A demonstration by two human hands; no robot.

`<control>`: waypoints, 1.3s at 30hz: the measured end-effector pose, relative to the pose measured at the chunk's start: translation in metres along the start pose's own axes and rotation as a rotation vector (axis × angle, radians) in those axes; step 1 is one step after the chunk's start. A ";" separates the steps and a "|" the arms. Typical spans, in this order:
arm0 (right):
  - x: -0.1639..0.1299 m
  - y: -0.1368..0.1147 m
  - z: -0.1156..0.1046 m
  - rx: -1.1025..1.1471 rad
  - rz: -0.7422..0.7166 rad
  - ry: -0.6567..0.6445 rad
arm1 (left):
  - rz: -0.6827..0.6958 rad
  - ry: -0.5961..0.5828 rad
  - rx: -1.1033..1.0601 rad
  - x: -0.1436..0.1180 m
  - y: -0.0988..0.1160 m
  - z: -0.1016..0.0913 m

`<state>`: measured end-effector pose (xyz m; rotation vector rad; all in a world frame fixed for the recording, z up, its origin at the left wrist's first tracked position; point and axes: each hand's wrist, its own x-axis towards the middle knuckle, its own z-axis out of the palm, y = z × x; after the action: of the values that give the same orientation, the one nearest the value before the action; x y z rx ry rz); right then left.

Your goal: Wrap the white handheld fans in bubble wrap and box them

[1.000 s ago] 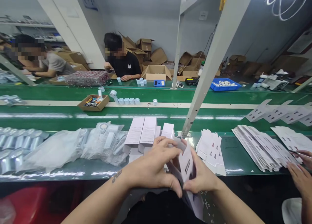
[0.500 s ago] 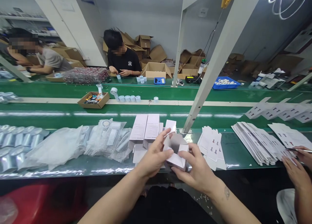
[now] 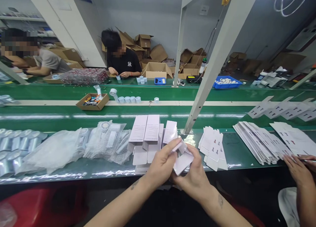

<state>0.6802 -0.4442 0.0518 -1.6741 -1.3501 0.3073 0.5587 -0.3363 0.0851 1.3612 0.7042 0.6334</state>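
Note:
Between both hands is a small white carton point(image 3: 183, 161), its end flaps facing up toward me. My left hand point(image 3: 163, 161) wraps its left side, thumb bent against the flaps. My right hand point(image 3: 194, 169) grips the right side, fingers curled around the edge. Just beyond my left hand stand several white printed boxes point(image 3: 151, 128) with open lower ends, and another white box point(image 3: 170, 130) stands beside them. To the right of my hands lies a fanned pile of flat cartons point(image 3: 214, 149) with small product pictures.
Bubble-wrapped parts point(image 3: 106, 141) lie left on the green bench point(image 3: 98, 169). Flat-carton stacks point(image 3: 256, 143) are at right, beside a co-worker's hands point(image 3: 296, 167). A slanted metal post point(image 3: 209, 65) rises ahead. A cardboard tray point(image 3: 92, 101) sits farther back; a co-worker point(image 3: 123, 59) sits opposite.
The carton has been turned and its flaps have been folded inward, narrowing its opening. My left hand has rolled over, with its thumb closer to the flaps. The view has shifted slightly.

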 end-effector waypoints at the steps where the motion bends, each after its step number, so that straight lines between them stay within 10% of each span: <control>1: -0.002 -0.001 0.000 0.023 0.034 0.001 | 0.008 -0.118 0.010 0.000 0.002 -0.004; 5: -0.001 -0.002 -0.013 0.083 0.074 -0.125 | -0.046 -0.348 -0.083 0.008 0.005 -0.011; 11: 0.002 0.008 -0.031 0.134 -0.014 -0.171 | -0.274 -0.223 -0.429 0.007 0.004 0.017; 21: 0.014 0.050 -0.050 0.247 -0.261 -0.235 | -0.439 -0.162 -0.337 0.019 0.016 0.051; 30: 0.031 0.088 -0.075 0.881 0.040 -0.290 | -0.099 -0.624 0.157 0.043 -0.014 0.041; 33: 0.049 0.130 -0.080 0.882 0.297 -0.132 | -0.008 -0.437 0.546 0.056 -0.017 0.047; 36: 0.075 0.200 -0.093 0.337 0.920 0.214 | -0.063 -0.020 0.909 0.086 -0.012 0.045; 39: 0.092 0.265 -0.105 -0.002 1.241 0.317 | -0.197 0.264 1.310 0.122 -0.012 0.030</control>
<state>0.9535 -0.4069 -0.0655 -2.2554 0.0571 0.6857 0.6606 -0.2644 0.0655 2.3564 1.5906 0.1225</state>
